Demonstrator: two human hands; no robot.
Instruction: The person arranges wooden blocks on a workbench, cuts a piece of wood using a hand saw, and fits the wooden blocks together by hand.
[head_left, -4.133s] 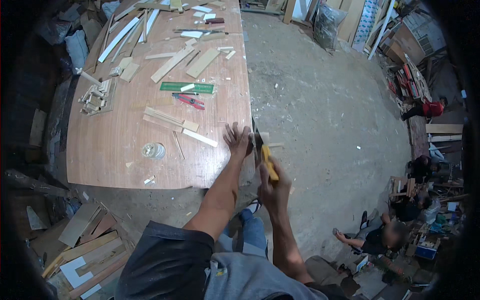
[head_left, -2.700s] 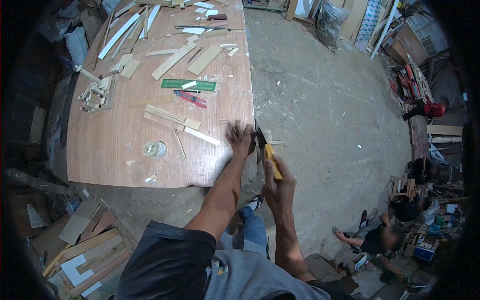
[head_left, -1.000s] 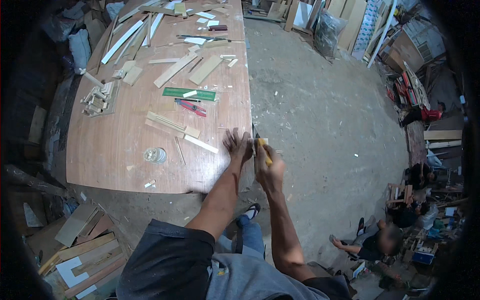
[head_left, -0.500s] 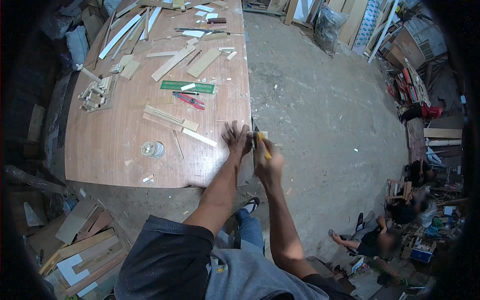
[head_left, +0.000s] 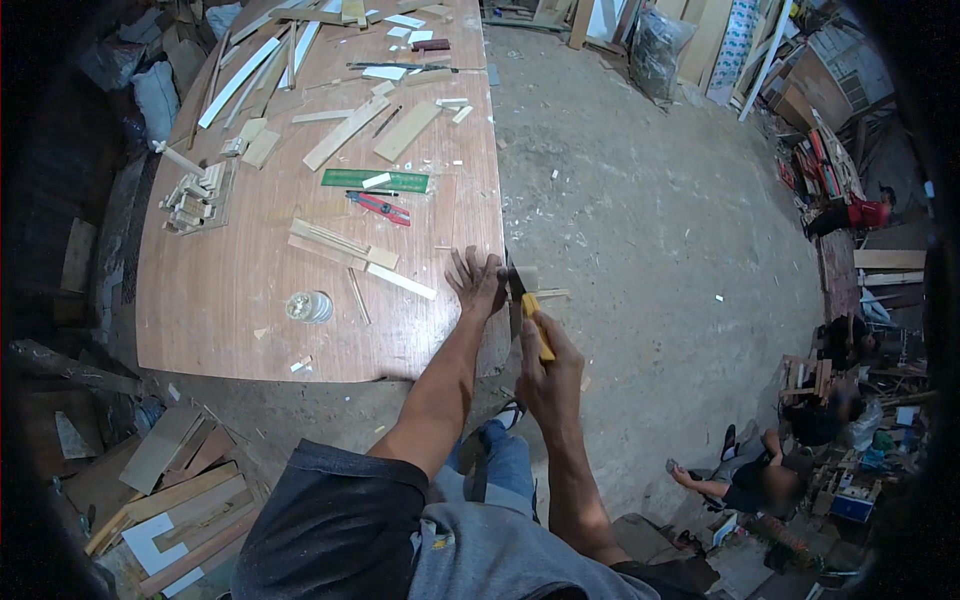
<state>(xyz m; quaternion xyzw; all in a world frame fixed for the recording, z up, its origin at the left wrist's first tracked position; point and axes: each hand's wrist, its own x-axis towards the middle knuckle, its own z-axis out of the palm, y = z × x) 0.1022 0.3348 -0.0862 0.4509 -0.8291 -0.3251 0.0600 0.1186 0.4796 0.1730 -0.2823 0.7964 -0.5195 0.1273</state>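
Note:
My left hand [head_left: 477,283] lies on the right edge of the table, fingers spread and pressing down; what sits under its thumb side is hidden. My right hand [head_left: 550,368] is closed around the yellow handle of a small saw [head_left: 516,280], just off the table edge. Its dark blade runs beside my left thumb, against a pale piece of wood [head_left: 528,272] jutting past the edge. A thin wooden strip [head_left: 553,293] shows to the right of the saw; whether it touches the piece is unclear.
On the table [head_left: 220,330] are a glass jar [head_left: 309,307], red pliers-like tool [head_left: 380,208], green ruler [head_left: 405,182], wood strips [head_left: 345,245] and a small wooden model [head_left: 195,200]. Boards [head_left: 185,520] are piled at lower left. People [head_left: 760,485] sit at the right.
My right hand has pulled the saw back toward me, baring more of the blade. My left hand stays in place on the table edge.

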